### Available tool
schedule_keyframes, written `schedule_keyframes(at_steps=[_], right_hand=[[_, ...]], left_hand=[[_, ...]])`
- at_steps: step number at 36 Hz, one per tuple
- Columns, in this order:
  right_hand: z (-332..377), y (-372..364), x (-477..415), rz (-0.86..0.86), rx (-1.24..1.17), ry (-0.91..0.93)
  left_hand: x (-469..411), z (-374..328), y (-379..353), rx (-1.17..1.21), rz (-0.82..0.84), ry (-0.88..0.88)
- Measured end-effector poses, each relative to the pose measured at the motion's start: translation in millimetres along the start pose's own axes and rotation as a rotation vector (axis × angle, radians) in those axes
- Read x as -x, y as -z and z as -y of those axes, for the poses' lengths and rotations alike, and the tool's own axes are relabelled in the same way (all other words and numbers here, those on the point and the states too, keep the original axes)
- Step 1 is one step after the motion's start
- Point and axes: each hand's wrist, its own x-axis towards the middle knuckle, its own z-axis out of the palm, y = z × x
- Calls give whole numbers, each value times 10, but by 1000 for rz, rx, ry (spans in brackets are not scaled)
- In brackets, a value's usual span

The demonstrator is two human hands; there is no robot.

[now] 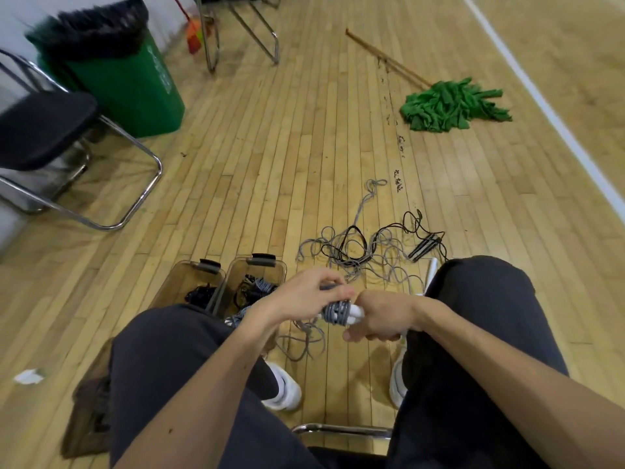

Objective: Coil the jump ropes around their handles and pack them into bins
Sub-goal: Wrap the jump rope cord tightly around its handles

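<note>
Rope in hand: grey jump rope [336, 312] wound in tight turns round a pair of white handles [355, 312]; held between the knees, low centre of view; a loose grey tail [304, 336] hangs from the bundle toward the floor at 7 o'clock
Left hand: left hand [306, 294] curled over the top of the coil, fingertips pinching a grey strand at the upper edge of the windings; closed on the rope
Right hand: right hand [380, 318] fisted round the white handle ends at 3 o'clock of the coil; closed firmly, thumb tucked under
Loose ropes: tangle of grey and black ropes [358, 252] on the floor at 12 o'clock of the hands; black handles [424, 247] lie at the tangle's 2 o'clock edge; a white handle [430, 272] shows just beside the right knee
Bins: two clear bins side by side at 10 o'clock of the hands; left bin [176, 282] holds a black bundle; right bin [267, 269] holds black and grey coils
Seating: person seated, dark trousers, white shoes [287, 390] on the wood floor [270, 147]
Surroundings: black chair [44, 126] at 9 o'clock, far left; green waste bin [135, 86] at 11 o'clock; green mop [449, 104] at 1 o'clock, well apart from the ropes; scrap of white paper [28, 376] at 8 o'clock
</note>
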Motion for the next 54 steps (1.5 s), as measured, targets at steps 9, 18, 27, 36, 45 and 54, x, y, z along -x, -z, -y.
schedule_keyframes(at_steps=[9,18,27,36,45,54], right_hand=[[35,-2,-32,-214,66,115],[89,118,28,-171,-133,172],[31,25,31,-172,-26,183],[124,41,144,-36,-83,316],[235,24,264,61,-296,463],[267,129,350,-77,-371,445]], left_hand=[[-35,-47,53,54,-33,-29],[-49,-11,208,156,-184,-56],[21,11,234,116,-175,-36],[133,-34,367,264,25,-13],[113,107,426,699,269,14],[-12,186,123,1029,81,156]])
